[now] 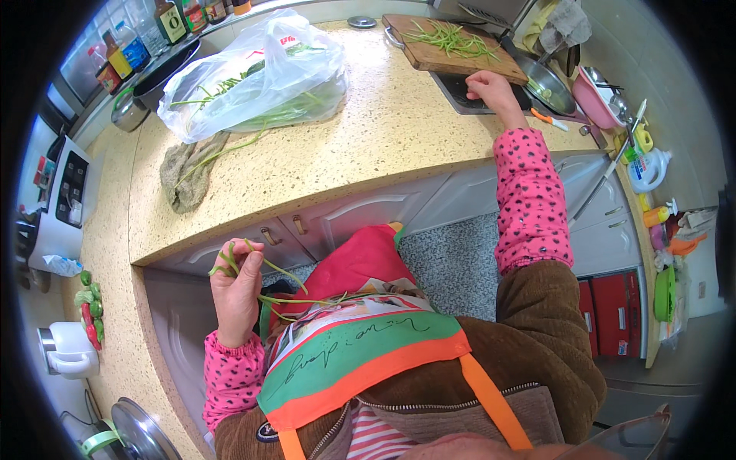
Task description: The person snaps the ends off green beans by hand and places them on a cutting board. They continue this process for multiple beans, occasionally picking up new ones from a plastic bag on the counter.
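My left hand [233,293] is in front of my apron [368,339], pinching several thin green vegetable stems [282,270] whose ends stick out on both sides of the fingers. Out ahead, my right hand [491,92] hovers above the dark sink opening [460,95], close to the near edge of a wooden cutting board [425,57]. Its fingers are curled in and nothing shows between them. Cut lengths of green stems [454,40] lie in a loose heap on the board, which lies partly across the sink.
A translucent plastic bag [259,80] of greens stands on the speckled counter [368,115], beside a crumpled cloth [187,172] with one stem across it. Right of the sink are a metal pan [555,100], an orange-handled peeler or knife [549,119] and a pink basin [595,100].
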`<state>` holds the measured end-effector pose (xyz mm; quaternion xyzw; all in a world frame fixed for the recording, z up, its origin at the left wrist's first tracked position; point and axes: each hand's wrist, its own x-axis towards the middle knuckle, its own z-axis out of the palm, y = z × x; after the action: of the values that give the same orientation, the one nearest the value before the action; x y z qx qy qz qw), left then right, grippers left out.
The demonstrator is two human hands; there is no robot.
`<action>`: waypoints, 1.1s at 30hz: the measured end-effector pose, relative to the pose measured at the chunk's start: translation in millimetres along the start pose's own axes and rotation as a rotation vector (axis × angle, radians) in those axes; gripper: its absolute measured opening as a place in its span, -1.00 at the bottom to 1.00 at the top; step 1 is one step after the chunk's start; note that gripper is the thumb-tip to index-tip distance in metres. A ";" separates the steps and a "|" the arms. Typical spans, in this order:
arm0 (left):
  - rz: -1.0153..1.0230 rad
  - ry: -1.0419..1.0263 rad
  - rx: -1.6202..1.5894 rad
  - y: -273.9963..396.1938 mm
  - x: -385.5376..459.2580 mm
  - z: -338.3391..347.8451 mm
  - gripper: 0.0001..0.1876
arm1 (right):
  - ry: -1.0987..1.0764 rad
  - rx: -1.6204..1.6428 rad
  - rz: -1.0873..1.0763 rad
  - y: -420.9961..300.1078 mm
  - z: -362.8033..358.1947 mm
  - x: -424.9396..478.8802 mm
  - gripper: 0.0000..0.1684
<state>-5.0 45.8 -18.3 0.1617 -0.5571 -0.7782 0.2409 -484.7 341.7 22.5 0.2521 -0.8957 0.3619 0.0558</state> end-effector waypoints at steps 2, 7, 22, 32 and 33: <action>-0.001 -0.011 -0.003 0.9 2.5 4.6 -0.91 | -0.012 -0.322 -0.353 24.3 1.7 1.8 -0.79; -0.051 0.050 0.009 7.1 6.1 6.1 -0.93 | 0.075 -0.471 0.099 -19.2 6.7 -1.8 -0.64; -0.094 0.030 -0.131 9.6 23.6 27.7 -0.85 | -1.129 0.912 -0.037 -222.3 135.1 -238.8 -0.82; -0.211 -0.097 -0.202 1.1 20.3 -2.1 -0.75 | -0.193 0.832 0.133 -142.3 52.7 -79.7 -0.78; -0.231 -0.108 -0.214 -0.1 20.8 0.0 -0.76 | -0.106 0.775 0.087 -128.6 44.2 -45.5 -0.78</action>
<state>-22.3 34.3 -18.0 0.1557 -0.4607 -0.8632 0.1355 -378.3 252.0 57.1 0.2348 -0.7042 0.6617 -0.1053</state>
